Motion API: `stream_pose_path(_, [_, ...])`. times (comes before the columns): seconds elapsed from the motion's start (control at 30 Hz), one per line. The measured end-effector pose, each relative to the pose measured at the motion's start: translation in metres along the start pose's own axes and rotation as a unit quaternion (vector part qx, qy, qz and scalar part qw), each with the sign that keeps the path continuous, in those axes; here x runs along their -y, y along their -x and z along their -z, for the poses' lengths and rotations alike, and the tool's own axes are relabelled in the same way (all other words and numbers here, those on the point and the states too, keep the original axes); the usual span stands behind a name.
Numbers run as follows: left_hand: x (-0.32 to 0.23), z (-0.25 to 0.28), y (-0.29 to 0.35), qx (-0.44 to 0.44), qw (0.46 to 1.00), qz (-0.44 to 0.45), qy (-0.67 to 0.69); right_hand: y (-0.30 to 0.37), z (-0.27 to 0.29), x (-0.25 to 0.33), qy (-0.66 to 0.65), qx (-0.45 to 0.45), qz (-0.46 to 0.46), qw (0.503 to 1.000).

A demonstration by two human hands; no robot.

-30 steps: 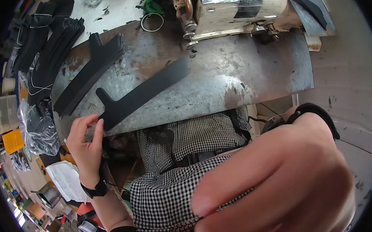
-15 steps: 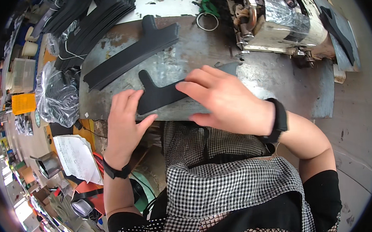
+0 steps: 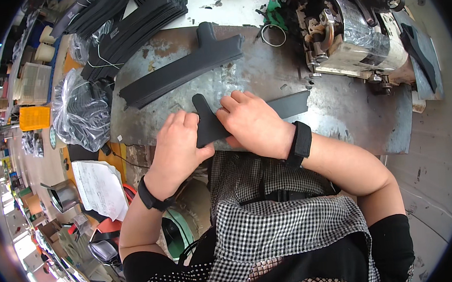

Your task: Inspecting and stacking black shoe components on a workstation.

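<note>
A flat black piece [image 3: 209, 127], seemingly foam or rubber, lies at the near edge of the metal-topped table, with a rounded tab sticking up from its left part. My left hand [image 3: 176, 147] holds its left end, fingertips at the edge and thumb near the lower corner. Across the middle, my right hand [image 3: 256, 122] grips the same piece with bent fingers; its thumb is mostly hidden. The strip's right end shows past the knuckles. Just beyond lies a small stack of similar black pieces [image 3: 179, 73].
Large bundles of black pieces [image 3: 142, 34] rest at the back left, near a clear plastic bag [image 3: 80, 117]. A machine [image 3: 352, 32] stands at the back right, beside a metal ring [image 3: 273, 35]. Papers [image 3: 101, 189] and an orange basket [image 3: 34, 118] are at the left.
My right hand has moved left along the black piece, closer to the tab, uncovering its right end. Both hands are now nearer each other. The whole view has shifted slightly.
</note>
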State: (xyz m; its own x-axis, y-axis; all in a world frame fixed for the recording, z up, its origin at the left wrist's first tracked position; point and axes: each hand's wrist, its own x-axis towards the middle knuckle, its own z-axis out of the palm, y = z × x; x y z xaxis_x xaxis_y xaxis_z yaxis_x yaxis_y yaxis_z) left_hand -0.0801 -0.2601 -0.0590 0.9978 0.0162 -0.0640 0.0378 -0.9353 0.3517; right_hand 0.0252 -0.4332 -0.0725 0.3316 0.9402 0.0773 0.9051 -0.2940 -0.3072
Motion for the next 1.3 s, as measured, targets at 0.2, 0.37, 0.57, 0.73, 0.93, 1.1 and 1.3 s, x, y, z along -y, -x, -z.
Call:
stream_pose_path(0.2, [-0.005,0.003,0.004,0.038,0.999,0.027,0.017,0.003,0.003,-0.002,-0.037,0.010,0.010,0.999])
stream_pose_path(0.37, [-0.010,0.009,0.005,0.052,0.999,0.006,0.000,0.008,0.000,-0.004,-0.060,-0.027,0.018,0.998])
stream_pose_path(0.57, [-0.022,0.024,-0.002,0.032,0.999,-0.026,0.015,0.012,0.005,-0.008,-0.092,-0.024,-0.009,0.995])
stream_pose_path(0.73, [-0.049,0.045,-0.019,0.053,0.989,-0.084,0.106,0.050,0.038,-0.017,-0.128,-0.022,-0.062,0.990])
stream_pose_path(0.93, [-0.093,0.022,-0.084,0.207,0.854,-0.040,0.475,0.120,0.083,-0.037,-0.095,-0.046,-0.138,0.985])
stream_pose_path(1.1, [-0.139,-0.006,-0.131,0.238,0.821,-0.062,0.515,0.156,0.109,-0.057,-0.016,-0.116,-0.227,0.967])
stream_pose_path(1.3, [-0.166,-0.002,-0.157,0.233,0.826,-0.060,0.510,0.209,0.132,-0.040,-0.526,-0.120,-0.293,0.790])
